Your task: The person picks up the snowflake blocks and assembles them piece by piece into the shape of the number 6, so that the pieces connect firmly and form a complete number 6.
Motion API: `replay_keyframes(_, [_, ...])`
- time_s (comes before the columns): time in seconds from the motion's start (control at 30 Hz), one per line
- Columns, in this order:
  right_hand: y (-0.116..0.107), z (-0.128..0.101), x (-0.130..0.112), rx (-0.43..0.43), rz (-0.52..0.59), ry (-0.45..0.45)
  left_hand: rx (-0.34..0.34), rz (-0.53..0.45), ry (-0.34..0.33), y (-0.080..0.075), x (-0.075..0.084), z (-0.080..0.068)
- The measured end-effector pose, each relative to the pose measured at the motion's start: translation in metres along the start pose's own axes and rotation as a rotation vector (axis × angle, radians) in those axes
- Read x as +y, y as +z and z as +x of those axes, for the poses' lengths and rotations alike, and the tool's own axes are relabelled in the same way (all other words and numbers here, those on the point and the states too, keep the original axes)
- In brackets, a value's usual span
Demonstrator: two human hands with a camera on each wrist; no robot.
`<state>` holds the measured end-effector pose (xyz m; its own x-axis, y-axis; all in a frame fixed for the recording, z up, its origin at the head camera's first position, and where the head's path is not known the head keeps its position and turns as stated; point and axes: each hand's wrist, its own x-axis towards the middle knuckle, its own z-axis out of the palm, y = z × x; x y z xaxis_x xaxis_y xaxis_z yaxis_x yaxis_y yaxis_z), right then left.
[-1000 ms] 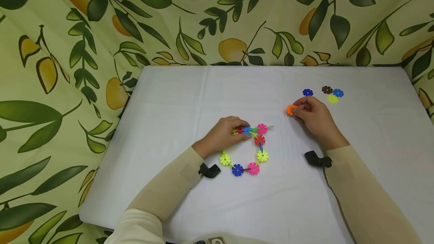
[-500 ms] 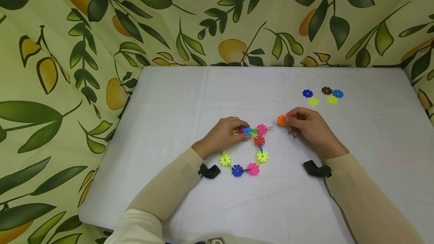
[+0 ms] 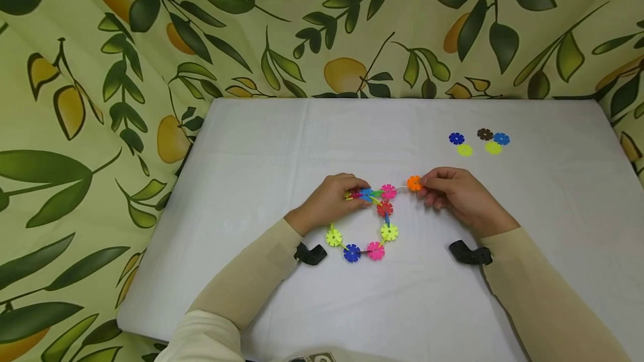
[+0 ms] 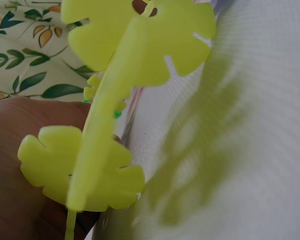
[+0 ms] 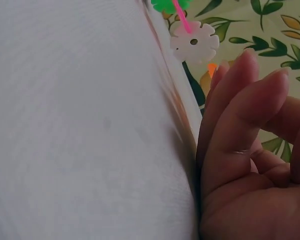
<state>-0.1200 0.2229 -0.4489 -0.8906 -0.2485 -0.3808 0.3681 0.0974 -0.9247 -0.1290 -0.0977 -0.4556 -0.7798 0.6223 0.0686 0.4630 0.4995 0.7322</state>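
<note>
In the head view my left hand (image 3: pixel 329 201) pinches the upper part of a ring of interlocked, notched plastic discs (image 3: pixel 375 251), covering some of its pieces. Yellow discs (image 4: pixel 85 170) of this ring loom large in the left wrist view. A pink disc (image 3: pixel 388 191) sits at the upper right corner, with a white disc (image 5: pixel 195 42) standing edge-on out from it. My right hand (image 3: pixel 455 194) pinches an orange disc (image 3: pixel 414 183) between thumb and fingers, right at the white disc's outer edge. In the right wrist view only a sliver of orange shows behind the fingertips.
Toward the back right of the white table (image 3: pixel 261 144) lie several loose discs: a dark blue one (image 3: pixel 456 138), a brown one (image 3: pixel 485 134), a lighter blue one (image 3: pixel 501 138) and two yellow ones (image 3: pixel 465 150). A leaf-patterned cloth (image 3: pixel 322 43) hangs behind the table.
My right hand has carried the orange disc left and toward me, from near the loose discs to the white disc. One loose yellow disc came into view. The left hand has stayed put.
</note>
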Motion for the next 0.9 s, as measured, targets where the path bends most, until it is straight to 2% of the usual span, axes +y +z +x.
replay_keyframes(0.2, [0.0041, 0.0012, -0.0005, -0.021, 0.037, 0.024, 0.001, 0.0, -0.001, -0.0001, -0.0002, 0.0])
replay_keyframes(0.4, [0.0031, 0.0017, 0.0006, -0.035, 0.154, 0.051, 0.002, 0.0, 0.0, 0.0001, 0.0, 0.0002])
replay_keyframes(0.67, [0.0036, -0.0003, -0.0019, -0.068, 0.22, 0.075, 0.01, -0.004, 0.002, 0.0004, -0.0005, 0.0002])
replay_keyframes(0.9, [0.008, -0.0024, -0.0029, -0.097, 0.342, 0.091, 0.013, -0.005, -0.004, 0.0006, -0.0002, -0.0003])
